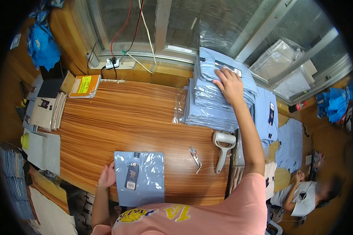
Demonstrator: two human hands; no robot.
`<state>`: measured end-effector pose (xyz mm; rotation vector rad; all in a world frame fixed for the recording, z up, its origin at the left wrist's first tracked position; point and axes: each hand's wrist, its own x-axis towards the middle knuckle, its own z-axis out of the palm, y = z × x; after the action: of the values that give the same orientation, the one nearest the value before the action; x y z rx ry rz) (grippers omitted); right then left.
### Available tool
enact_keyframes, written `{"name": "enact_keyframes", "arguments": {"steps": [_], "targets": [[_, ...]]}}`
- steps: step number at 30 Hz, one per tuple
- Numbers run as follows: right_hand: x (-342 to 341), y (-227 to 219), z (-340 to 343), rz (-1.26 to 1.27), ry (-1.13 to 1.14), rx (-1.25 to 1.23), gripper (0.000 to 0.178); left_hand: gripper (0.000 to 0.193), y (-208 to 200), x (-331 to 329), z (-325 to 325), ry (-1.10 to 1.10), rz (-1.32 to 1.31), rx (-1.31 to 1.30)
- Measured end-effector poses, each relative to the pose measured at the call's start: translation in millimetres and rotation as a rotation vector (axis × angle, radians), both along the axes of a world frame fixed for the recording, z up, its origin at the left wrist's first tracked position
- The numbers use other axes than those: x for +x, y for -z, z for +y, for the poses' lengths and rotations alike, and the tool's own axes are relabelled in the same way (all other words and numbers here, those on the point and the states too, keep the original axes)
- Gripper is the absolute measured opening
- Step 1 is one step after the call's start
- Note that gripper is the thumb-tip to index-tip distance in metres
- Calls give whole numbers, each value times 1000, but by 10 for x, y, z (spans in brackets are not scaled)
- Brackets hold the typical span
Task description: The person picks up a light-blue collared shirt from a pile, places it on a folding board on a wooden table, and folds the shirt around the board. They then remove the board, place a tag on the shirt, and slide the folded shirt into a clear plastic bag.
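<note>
A light blue folded shirt (149, 182) in a clear plastic bag, with a dark tag (132, 174) on it, is at the table's near side, close to my body. My left hand (108, 175) grips its left edge, the fingertips partly hidden there. My right arm reaches far to the right, over a tall stack of bagged blue shirts (211, 111). On the top packet of that stack rests my right hand (230, 84), open, its fingers spread beside a dark label.
A lint roller (222, 150) and small thread snips (195, 157) lie on the wooden table (117, 121). An orange booklet (85, 86) and beige folded garments (49, 109) sit at the left. Cables hang by the window. Another person (302, 194) sits at the right.
</note>
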<state>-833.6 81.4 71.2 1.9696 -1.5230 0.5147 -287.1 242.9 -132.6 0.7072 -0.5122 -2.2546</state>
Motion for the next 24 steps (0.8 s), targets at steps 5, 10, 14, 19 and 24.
{"name": "enact_keyframes", "arguments": {"steps": [5, 10, 14, 19, 24], "targets": [[628, -181, 818, -710, 0, -259, 34, 45, -418, -514, 129, -163, -480, -181], [1194, 522, 2221, -1611, -383, 490, 32, 42, -1603, -1165, 131, -222, -547, -696], [1248, 801, 2725, -1423, -588, 1388, 58, 42, -2409, -1586, -42, -397, -291, -983], [1337, 300, 1784, -1873, -392, 290, 70, 55, -2883, -2869, -661, -752, 207, -778], [200, -436, 771, -2007, -277, -189, 63, 82, -2596, -3371, -900, -221, -164, -471]]}}
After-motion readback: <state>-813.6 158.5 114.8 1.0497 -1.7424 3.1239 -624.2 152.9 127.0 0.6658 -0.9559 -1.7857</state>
